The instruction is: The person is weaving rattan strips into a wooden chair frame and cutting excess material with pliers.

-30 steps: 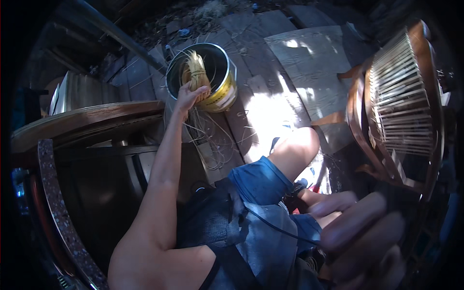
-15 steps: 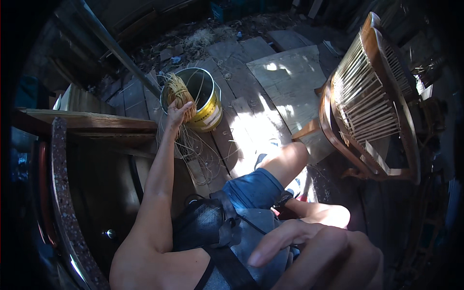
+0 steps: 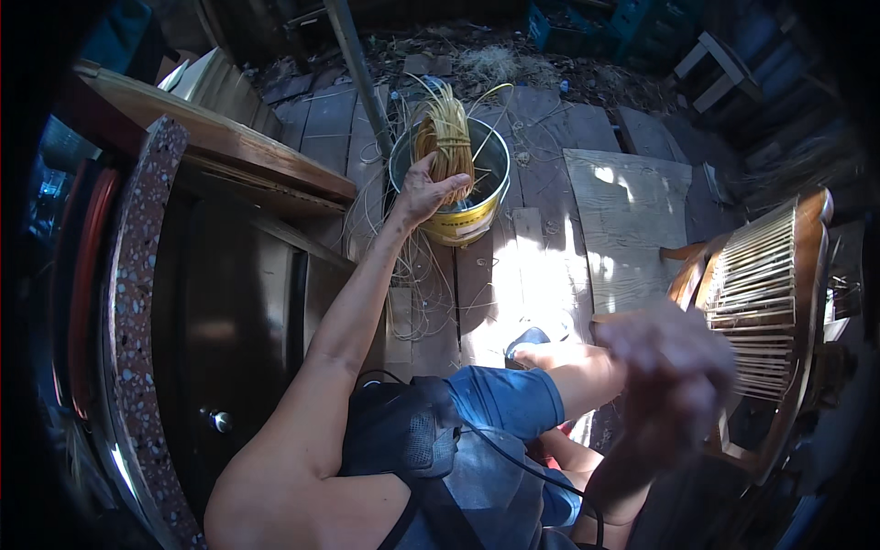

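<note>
— What is grasped by the left hand [image 3: 423, 194]?
— A tied bundle of thin straw-coloured strands [image 3: 451, 145] is gripped, held upright at the open top of a round yellow bucket [image 3: 461, 229] on the grey plank floor [image 3: 321, 133].
— And the right hand [image 3: 674, 367]?
— It is raised and blurred, overlapped in view with a brown wooden chair strung with pale strands [image 3: 756, 293]; whether anything is held cannot be told.

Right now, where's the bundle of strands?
Head view, upper middle: the left hand holds the bundle at the mouth of the yellow bucket, left of the chair.
</note>
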`<state>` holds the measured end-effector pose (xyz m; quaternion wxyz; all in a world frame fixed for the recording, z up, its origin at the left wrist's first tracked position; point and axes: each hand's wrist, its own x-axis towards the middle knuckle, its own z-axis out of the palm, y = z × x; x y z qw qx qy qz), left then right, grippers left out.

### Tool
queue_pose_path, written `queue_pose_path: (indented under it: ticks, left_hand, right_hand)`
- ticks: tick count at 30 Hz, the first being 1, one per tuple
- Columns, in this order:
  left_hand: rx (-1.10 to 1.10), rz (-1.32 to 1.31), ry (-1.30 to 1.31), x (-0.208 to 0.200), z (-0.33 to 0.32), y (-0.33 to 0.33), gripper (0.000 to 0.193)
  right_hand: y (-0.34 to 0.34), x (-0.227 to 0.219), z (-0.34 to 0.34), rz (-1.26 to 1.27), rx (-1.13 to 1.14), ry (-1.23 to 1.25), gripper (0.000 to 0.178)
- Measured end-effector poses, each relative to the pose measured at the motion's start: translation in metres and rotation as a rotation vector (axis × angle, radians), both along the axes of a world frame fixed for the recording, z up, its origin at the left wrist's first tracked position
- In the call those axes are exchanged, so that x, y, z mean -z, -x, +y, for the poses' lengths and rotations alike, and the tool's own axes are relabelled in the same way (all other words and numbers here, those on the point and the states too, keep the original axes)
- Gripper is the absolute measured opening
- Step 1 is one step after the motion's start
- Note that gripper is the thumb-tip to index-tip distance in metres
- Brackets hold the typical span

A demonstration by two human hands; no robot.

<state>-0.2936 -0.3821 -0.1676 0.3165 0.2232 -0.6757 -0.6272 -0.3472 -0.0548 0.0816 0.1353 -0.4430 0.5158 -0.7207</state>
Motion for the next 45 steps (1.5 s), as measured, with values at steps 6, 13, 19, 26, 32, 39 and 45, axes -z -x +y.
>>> queue_pose_path:
  ticks: [6,13,19,26,32,39,45]
  left_hand:
    - [-0.013,-0.019,-0.032,0.002,0.003,-0.002,0.036]
    - [-0.043,0.0,0.08,-0.031,0.021,-0.005,0.036]
    - [-0.178,-0.057,0.358,-0.061,0.036,-0.005,0.033]
    - [-0.046,-0.04,0.279,-0.089,0.041,-0.022,0.031]
    - [0.076,-0.044,0.221,-0.095,0.044,-0.02,0.034]
    - [0.062,-0.11,0.271,-0.102,0.05,-0.024,0.036]
    - [0.01,-0.121,0.358,-0.096,0.045,-0.02,0.037]
  right_hand:
    - [0.031,-0.033,0.017,0.278,-0.273,0.128,0.03]
    - [0.07,0.077,-0.11,0.315,0.066,-0.511,0.019]
    - [0.069,0.092,-0.199,0.796,0.2,-0.286,0.024]
    - [0.087,0.07,-0.201,0.303,0.01,-0.402,0.011]
    - [0.091,0.078,-0.193,0.675,-0.031,-0.305,0.014]
    - [0.079,0.076,-0.173,0.861,0.099,-0.425,0.01]
    - [0.086,0.092,-0.18,0.533,0.125,-0.241,0.01]
